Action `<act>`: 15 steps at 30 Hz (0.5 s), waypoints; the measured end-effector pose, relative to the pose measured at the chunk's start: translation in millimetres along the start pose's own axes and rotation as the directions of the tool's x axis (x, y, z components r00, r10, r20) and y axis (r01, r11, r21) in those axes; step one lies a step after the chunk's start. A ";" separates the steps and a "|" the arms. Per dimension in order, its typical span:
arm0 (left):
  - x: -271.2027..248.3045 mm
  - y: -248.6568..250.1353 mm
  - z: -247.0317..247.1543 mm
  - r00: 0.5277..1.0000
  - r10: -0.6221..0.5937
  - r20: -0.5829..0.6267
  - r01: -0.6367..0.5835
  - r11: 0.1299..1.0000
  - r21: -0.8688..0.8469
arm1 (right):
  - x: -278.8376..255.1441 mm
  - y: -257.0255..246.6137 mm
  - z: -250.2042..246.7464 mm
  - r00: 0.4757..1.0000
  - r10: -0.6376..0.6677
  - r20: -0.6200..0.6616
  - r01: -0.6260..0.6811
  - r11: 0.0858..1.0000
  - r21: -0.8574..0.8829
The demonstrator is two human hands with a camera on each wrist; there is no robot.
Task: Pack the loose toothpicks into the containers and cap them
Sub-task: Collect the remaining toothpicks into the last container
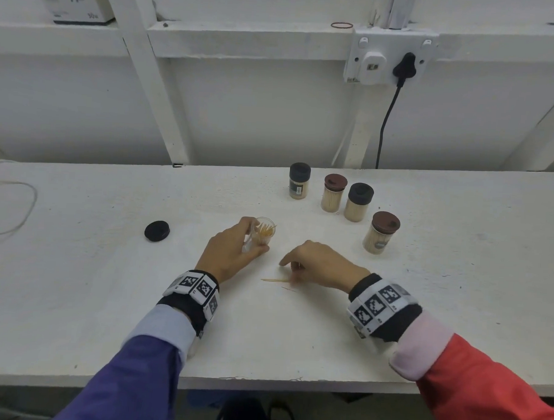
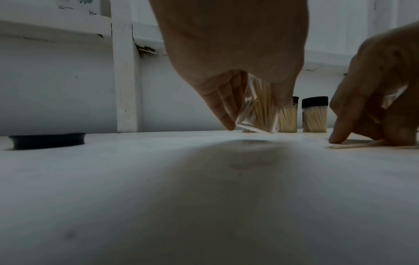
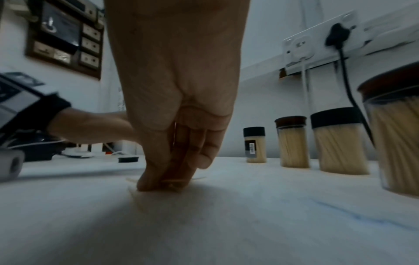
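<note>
My left hand [image 1: 236,249] grips a clear, uncapped toothpick container [image 1: 263,233], tilted to the right and partly filled with toothpicks; the left wrist view shows the container [image 2: 258,114] leaning just above the table. My right hand [image 1: 317,265] is down on the table to its right, fingertips pinching a few loose toothpicks [image 1: 275,280] that lie flat; the right wrist view shows the fingers [image 3: 172,172] pressed together on the toothpicks [image 3: 176,181]. A loose black cap [image 1: 157,231] lies on the table to the left.
Several capped, full toothpick containers stand at the back right: black-capped ones [image 1: 299,184] [image 1: 359,201] and brown-capped ones [image 1: 333,192] [image 1: 382,232]. A wall socket with a black plug [image 1: 404,66] and its cable hang behind. A thin wire [image 1: 22,208] loops at the far left.
</note>
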State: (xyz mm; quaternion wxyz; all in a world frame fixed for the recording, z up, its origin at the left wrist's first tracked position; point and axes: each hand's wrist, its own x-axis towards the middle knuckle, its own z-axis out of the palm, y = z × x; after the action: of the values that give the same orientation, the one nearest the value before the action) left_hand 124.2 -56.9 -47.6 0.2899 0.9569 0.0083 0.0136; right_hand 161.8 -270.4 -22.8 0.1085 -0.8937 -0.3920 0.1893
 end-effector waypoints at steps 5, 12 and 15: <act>0.2 -1.5 0.3 1.000 0.006 -0.001 -0.006 1.000 0.008 | 4.0 -6.1 9.5 0.999 0.024 -0.038 -0.028 0.994 -0.108; 0.7 -0.6 0.1 1.000 0.009 0.009 -0.009 1.000 -0.002 | -0.7 -1.8 6.6 0.997 -0.064 -0.046 0.052 0.971 -0.232; 0.9 -0.8 0.2 1.000 0.015 0.011 -0.015 1.000 0.002 | -4.9 3.1 11.5 0.996 -0.087 0.002 0.085 0.968 -0.237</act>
State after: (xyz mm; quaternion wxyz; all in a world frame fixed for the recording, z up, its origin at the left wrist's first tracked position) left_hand 125.1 -56.3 -48.1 0.2891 0.9572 -0.0004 0.0107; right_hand 155.9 -275.6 -33.0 0.0109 -0.8833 -0.4496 0.1324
